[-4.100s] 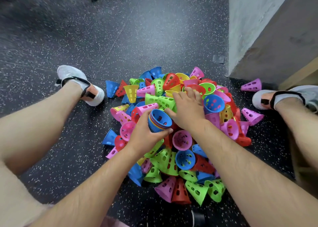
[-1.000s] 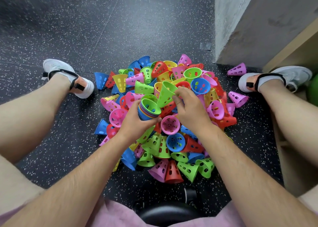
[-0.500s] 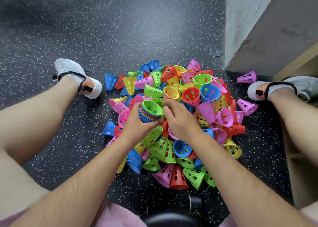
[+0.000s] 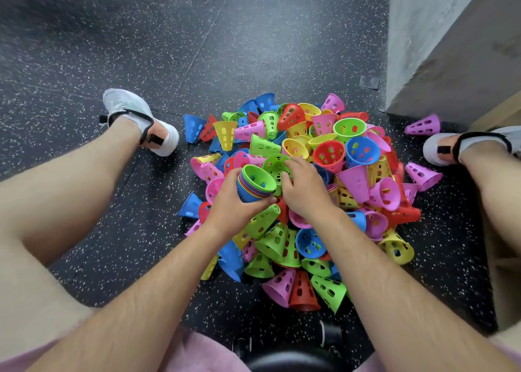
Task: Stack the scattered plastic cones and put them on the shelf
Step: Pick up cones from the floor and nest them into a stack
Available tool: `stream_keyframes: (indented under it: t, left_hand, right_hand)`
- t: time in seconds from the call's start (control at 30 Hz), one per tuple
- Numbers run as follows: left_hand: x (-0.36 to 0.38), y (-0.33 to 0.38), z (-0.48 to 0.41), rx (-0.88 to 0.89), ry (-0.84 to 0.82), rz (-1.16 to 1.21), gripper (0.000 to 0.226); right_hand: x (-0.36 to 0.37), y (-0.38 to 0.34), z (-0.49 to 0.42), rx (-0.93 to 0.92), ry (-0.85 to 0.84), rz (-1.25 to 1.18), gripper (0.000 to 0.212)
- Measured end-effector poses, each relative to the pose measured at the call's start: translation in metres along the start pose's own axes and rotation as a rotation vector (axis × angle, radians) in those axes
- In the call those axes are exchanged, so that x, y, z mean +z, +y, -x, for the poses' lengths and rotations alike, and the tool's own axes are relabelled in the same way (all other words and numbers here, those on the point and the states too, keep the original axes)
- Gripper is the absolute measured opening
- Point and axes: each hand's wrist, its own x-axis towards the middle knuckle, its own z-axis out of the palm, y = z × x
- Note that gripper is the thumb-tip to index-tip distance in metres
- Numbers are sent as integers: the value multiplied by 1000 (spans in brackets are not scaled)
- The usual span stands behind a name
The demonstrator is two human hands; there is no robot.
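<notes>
item 1, stack [image 4: 255,187]: nested plastic cones, a green one uppermost, blue, red and orange rims showing beneath. centre of the frame, held just above the heap. my left hand [image 4: 234,205] is wrapped round its side, fingers curled firmly on it.

item 2, green cone [image 4: 277,164]: perforated, just beside the stack's open mouth. my right hand [image 4: 306,194] has its fingers curled over this cone, gripping its wall.

item 3, heap [image 4: 328,153]: loose cones in pink, yellow, red, blue and green, lying every way on the speckled floor [image 4: 141,47], centre to lower centre of the frame, between my two shoes. one pink cone [image 4: 423,125] lies apart at the upper right, near the grey wall [image 4: 423,47].

item 4, shelf: i cannot make it out for certain.

handling, my judgement: thin moulded plastic, very light. stiff enough to keep shape, though a rim would flex if squeezed. smooth, a little slippery; the holes offer fingertip purchase. take each cone by the wide rim or round the wall, narrow end first into the stack's mouth. the stack wants a full wrap so it sheds nothing. most of the job remains.
</notes>
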Motion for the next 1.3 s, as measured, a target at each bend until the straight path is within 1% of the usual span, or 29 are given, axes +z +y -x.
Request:
stream_keyframes:
  t: [0.1, 0.2, 0.27, 0.37, 0.4, 0.47, 0.57, 0.6, 0.7, 0.73, 0.83, 0.93, 1.0, 1.03, 1.1, 1.17, 1.23, 1.3]
  left_hand:
    - [0, 2, 1, -7, 0, 7, 64]
    - [2, 6, 1, 0, -13, 16, 65]
    - [3, 8, 1, 2, -23, 23, 65]
    - [5, 11, 2, 6, -44, 21, 67]
    - [6, 12, 2, 7, -49, 18, 67]
    - [6, 13, 2, 9, -57, 20, 68]
    - [8, 14, 3, 17, -64, 32, 67]
    - [8, 14, 3, 16, -66, 35, 66]
    - [8, 14, 5, 22, -76, 46, 64]
    - [8, 14, 6, 30, -83, 44, 64]
    - [6, 14, 9, 48, -91, 36, 63]
    - [1, 13, 13, 44, -85, 19, 62]
    - [-2, 11, 16, 36, -74, -6, 63]
    - [-4, 10, 16, 38, -63, -28, 65]
    - [-7, 8, 16, 40, -39, -74, 67]
    - [-11, 3, 17, 23, -25, -92, 66]
    - [-13, -2, 18, 5, -21, -101, 65]
    - [-14, -4, 20, -1, -19, -101, 65]
  right_hand:
    - [-11, -1, 3, 7, 73, -64, 51]
    - [-25, 0, 5, 8, 209, -134, 62]
    - [-33, -1, 5, 16, 289, -179, 61]
    - [-43, -11, 12, 23, 316, -295, 62]
    - [-46, -15, 16, 9, 309, -320, 64]
    - [-50, -22, 25, -45, 278, -295, 64]
    - [-53, -31, 40, -138, 215, -244, 45]
    - [-52, -32, 44, -153, 181, -229, 44]
    - [-42, -30, 47, -112, 53, -151, 60]
    - [-39, -29, 48, -95, 20, -141, 62]
    - [-35, -28, 48, -98, -46, -150, 60]
    - [-29, -27, 46, -83, -143, -137, 64]
    - [-28, -26, 45, -67, -195, -175, 66]
    - [-28, -25, 45, -64, -181, -215, 65]
    - [-29, -19, 42, -33, -93, -279, 55]
    - [-26, -10, 39, -23, -40, -199, 45]
    - [-17, -4, 39, -51, -99, -84, 44]
    - [-7, -2, 40, -83, -167, -34, 47]
